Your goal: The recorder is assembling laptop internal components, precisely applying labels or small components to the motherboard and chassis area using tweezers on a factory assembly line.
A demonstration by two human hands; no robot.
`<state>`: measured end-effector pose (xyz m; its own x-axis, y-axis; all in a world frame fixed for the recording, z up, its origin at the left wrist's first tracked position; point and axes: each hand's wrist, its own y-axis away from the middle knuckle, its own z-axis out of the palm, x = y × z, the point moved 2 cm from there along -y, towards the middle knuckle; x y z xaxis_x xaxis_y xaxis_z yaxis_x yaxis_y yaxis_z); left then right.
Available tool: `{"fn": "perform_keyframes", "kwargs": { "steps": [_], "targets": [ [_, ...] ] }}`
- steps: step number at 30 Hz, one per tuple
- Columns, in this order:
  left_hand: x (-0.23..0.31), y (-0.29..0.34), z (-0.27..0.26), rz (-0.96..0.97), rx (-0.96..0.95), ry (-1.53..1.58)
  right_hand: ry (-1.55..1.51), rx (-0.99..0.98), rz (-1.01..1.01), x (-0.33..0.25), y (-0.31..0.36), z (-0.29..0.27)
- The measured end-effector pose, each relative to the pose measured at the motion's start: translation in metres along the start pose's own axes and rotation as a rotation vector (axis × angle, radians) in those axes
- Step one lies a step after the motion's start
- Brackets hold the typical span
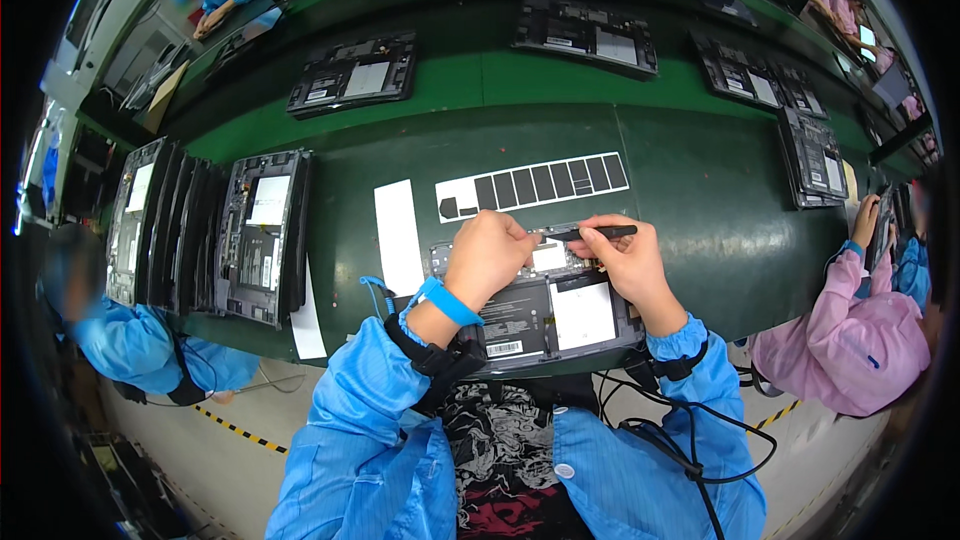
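Note:
An opened laptop base [515, 315] lies in front of me at the table's near edge, its inside facing up. A black battery [513, 312] with a label and a white rectangular panel [584, 316] fill its near half. My right hand [622, 258] grips slim black tweezers [615, 231], their tip pointing left over the circuit board by a white patch [549, 256]. Just left of that tip, my left hand [490, 252] rests over the board with fingers pinched together; what they hold, if anything, is hidden. A blue band [450, 302] circles my left wrist.
Beyond the laptop lies a white sheet with black rectangular pads [531, 187]; a blank white strip [398, 238] lies left of it. Laptop bases [264, 237] stand stacked at left. More bases [360, 76] sit on the green far strip. A person in pink [845, 340] works at right.

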<state>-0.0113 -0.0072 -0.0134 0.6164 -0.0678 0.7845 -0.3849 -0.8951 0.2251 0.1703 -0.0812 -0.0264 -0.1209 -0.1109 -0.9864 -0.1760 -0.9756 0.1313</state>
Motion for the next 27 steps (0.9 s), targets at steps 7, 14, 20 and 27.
{"fn": "perform_keyframes", "kwargs": {
  "steps": [7, 14, 20, 27],
  "targets": [
    [0.016, -0.005, -0.009, -0.039, -0.104, -0.067, 0.023, -0.006, -0.007, -0.001, 0.001, -0.002],
    [0.014, -0.011, -0.011, -0.092, -0.156, -0.103, 0.005, 0.011, -0.033, 0.001, 0.001, -0.001],
    [0.014, -0.002, -0.021, -0.036, -0.152, -0.230, -0.062, 0.026, -0.119, 0.003, -0.004, -0.002],
    [-0.019, 0.119, -0.102, 0.332, 0.099, -0.120, -0.062, 0.114, -0.074, -0.012, 0.047, -0.014]
  ]
}}
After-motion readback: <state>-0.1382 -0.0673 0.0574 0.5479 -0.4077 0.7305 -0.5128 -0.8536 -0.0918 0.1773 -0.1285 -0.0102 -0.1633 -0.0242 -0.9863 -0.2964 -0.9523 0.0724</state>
